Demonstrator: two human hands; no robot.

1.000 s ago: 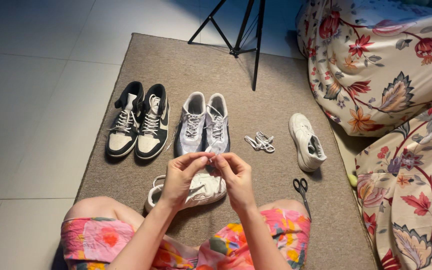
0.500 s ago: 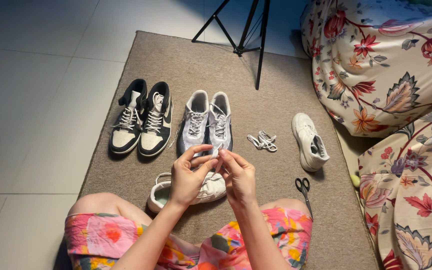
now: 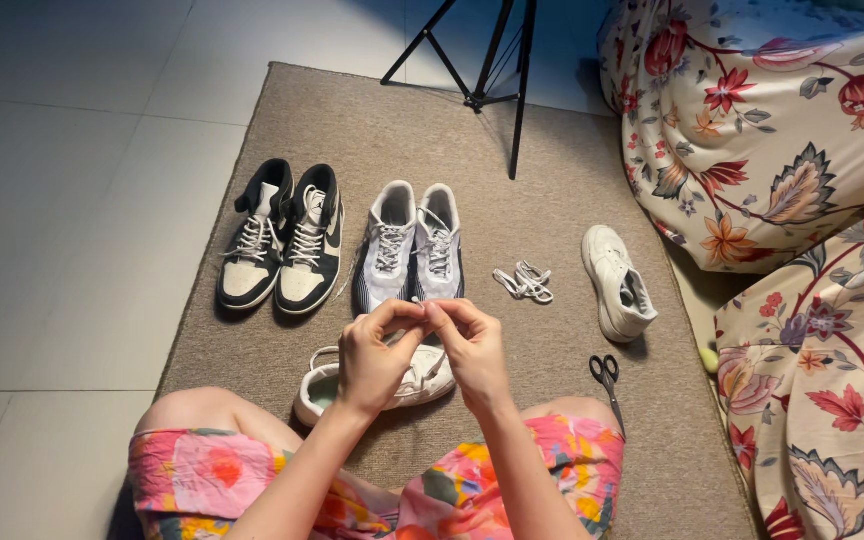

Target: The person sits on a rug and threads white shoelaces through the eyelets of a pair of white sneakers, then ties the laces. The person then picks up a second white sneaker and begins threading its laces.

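Lace end pinched above the white sneaker, on a brown rug.

My left hand (image 3: 377, 355) and right hand (image 3: 470, 348) close fingertips on a white lace (image 3: 417, 301) over the white sneaker (image 3: 377, 385); brown rug (image 3: 552, 220) on grey tiles (image 3: 62, 200), tripod (image 3: 487, 70) beyond, floral bedding (image 3: 772, 130) right.

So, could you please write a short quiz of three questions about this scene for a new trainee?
1. True or false: the scissors lie on the mat near the person's right knee.
2. What do the left hand and the right hand pinch together between their fingers?
A. a white lace end
B. a sock
C. a brush
3. How many shoes stand in pairs at the far side of the mat?

Key:
1. True.
2. A, above the white shoe near the knees.
3. Four: the black and cream pair and the grey and white pair.
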